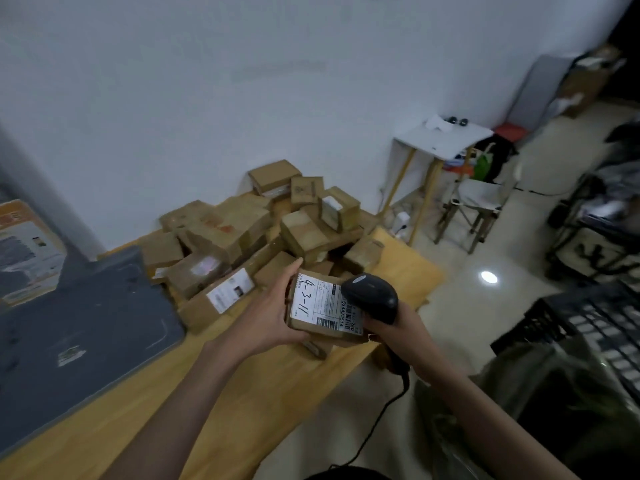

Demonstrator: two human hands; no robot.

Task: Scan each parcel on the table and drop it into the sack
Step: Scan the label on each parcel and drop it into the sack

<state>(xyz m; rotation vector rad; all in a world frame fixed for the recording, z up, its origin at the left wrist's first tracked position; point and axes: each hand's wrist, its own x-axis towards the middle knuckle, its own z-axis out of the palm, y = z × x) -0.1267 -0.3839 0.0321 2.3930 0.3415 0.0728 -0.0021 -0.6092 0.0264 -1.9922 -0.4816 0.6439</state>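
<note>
Left hand [273,306] is gripping a small cardboard parcel [320,308] from its left side, thumb up over the top edge, fingers wrapped beneath. Parcel is being held above the near part of the table [242,382], label side facing up. White label [320,304] is showing handwritten "4-3-11" and printed barcodes.

Right hand [398,332] is clutching a black handheld scanner [372,296], fingers closed round the grip. Scanner head is sitting over the right end of the label, touching or just above it; cannot tell which. Black cable [377,420] is trailing down from the handle toward the floor.

Behind the hands, a pile of cardboard parcels [263,230] is lying heaped on the wooden table, stacked loosely and tilted, reaching back to the white wall [207,98]. Several are showing white labels. A dark grey flat item [86,327] is lying on the table's left side, beside the pile.

To the lower right, just beside the table's edge, a dark greenish sack [540,403] is standing with its mouth open; contents too dim to make out. Past it, a black slatted crate [595,327] is resting on the floor. Farther back, a small white side table [445,138] on wooden legs is standing against the wall, with a folding chair [478,199] near it.
</note>
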